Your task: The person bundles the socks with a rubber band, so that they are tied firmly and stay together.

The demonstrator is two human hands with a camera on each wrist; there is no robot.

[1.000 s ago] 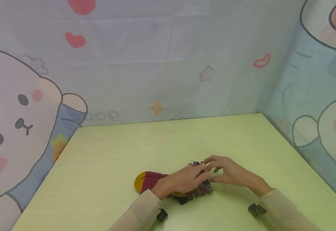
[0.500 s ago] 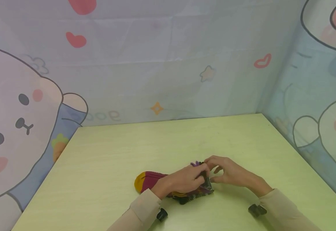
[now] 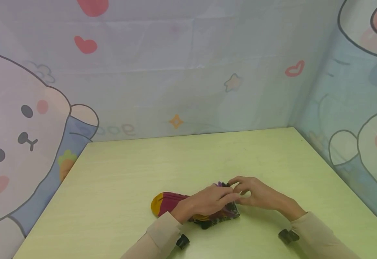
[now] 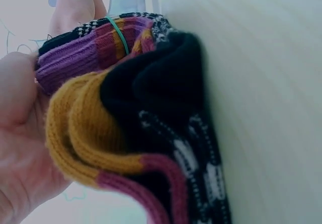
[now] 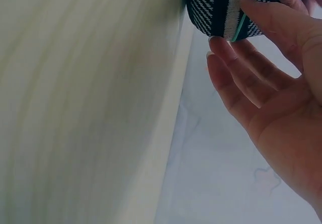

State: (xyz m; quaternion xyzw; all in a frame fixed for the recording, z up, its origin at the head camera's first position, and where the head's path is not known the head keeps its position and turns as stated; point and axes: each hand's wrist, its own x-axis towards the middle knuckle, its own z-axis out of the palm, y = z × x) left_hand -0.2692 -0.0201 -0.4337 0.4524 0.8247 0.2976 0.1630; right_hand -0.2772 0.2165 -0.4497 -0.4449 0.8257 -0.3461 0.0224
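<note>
A bundle of knitted socks (image 3: 166, 205), maroon with mustard toes layered with black-and-white patterned ones, lies on the table. My left hand (image 3: 207, 201) reaches across and grips the bundle near its cuff end. In the left wrist view, a thin green elastic band (image 4: 118, 35) circles the folded purple and patterned cuffs. My right hand (image 3: 261, 192) is at the right end of the socks. Its thumb rests beside the band and its fingertips touch the sock's edge in the right wrist view, pinching that end. Part of the bundle is hidden under my left hand.
The pale yellow-green table (image 3: 120, 172) stretches out around the socks. Behind it and at both sides hangs a curtain (image 3: 149, 79) printed with cartoon animals, hearts and stars. Small black devices (image 3: 288, 235) sit at both wrists.
My left thumb, bent in half a second ago, now stretches toward my right hand. The right fingers have shifted slightly at the cuffs. The socks stay in place.
</note>
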